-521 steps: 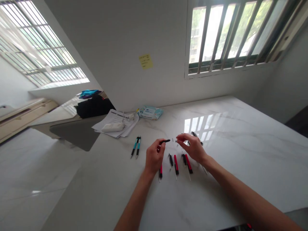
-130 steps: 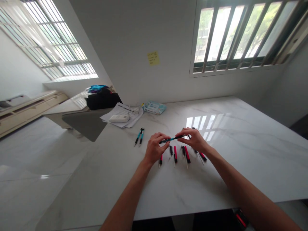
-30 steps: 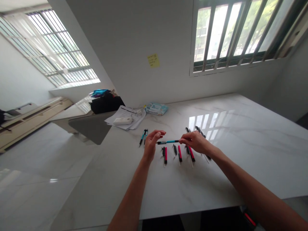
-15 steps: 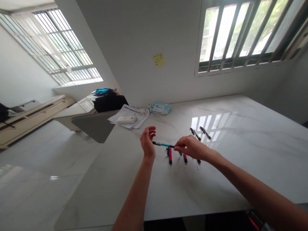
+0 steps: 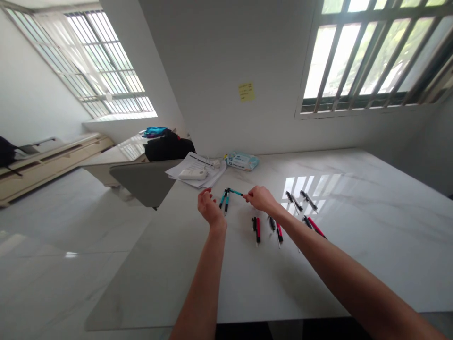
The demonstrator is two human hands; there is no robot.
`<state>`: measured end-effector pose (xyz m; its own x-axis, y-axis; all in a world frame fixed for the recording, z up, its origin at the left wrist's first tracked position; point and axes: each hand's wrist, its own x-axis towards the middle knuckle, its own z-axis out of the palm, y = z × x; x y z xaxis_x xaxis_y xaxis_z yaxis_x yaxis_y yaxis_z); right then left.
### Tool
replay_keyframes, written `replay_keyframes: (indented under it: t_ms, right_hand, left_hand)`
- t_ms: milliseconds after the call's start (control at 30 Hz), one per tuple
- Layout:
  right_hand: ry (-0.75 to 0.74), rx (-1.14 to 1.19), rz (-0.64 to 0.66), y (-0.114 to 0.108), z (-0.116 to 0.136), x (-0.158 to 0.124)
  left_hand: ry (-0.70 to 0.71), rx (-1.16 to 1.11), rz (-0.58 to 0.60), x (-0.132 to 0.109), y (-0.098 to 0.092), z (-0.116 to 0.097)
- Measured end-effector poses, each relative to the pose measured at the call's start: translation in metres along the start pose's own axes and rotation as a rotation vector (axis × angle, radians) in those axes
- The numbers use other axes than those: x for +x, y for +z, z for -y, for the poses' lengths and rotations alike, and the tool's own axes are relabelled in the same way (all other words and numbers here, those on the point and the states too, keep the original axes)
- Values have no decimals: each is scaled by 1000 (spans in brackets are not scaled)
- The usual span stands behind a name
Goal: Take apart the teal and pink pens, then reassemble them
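My right hand (image 5: 260,198) pinches one end of a blue-and-black pen (image 5: 236,192), which slants up to the left just above the tabletop. The pen's far tip is close to the tops of two blue-and-black pen pieces (image 5: 227,202) lying side by side on the table. Left of those pieces is my left hand (image 5: 209,206), its fingers loosely curled and apart, with nothing seen in it. Nearer to me lie red-and-black pen parts (image 5: 258,230), more red and black parts (image 5: 279,231), and another red pen piece (image 5: 316,227), partly covered by my right forearm.
Black-and-silver pen parts (image 5: 294,201) lie to the right on the white marbled table (image 5: 371,255). At the back are papers (image 5: 180,165) under a white device (image 5: 193,174), and a pack of wipes (image 5: 242,161). A yellow note (image 5: 247,92) is stuck on the wall.
My right hand has carried the blue pen away from my left hand, up and slightly left, to beside the blue pieces. My left hand has shifted left. The view has tilted slightly.
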<state>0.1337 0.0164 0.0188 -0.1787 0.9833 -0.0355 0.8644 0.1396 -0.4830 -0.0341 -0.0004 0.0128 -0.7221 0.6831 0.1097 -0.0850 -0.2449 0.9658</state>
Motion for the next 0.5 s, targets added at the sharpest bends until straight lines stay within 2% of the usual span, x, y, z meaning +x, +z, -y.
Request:
replay_keyframes:
  t_ms: [167,367,500]
  right_hand:
    - [20,-84,73,16,11,1]
    - [-149,-132,174,34,43,7]
    - [-231,-144,194,34,51,9]
  left_hand:
    - [0,-45,88,-9,6,0]
    - [-61,-150,122,-13,7,-3]
    - [-70,-182,156,-15,8,-7]
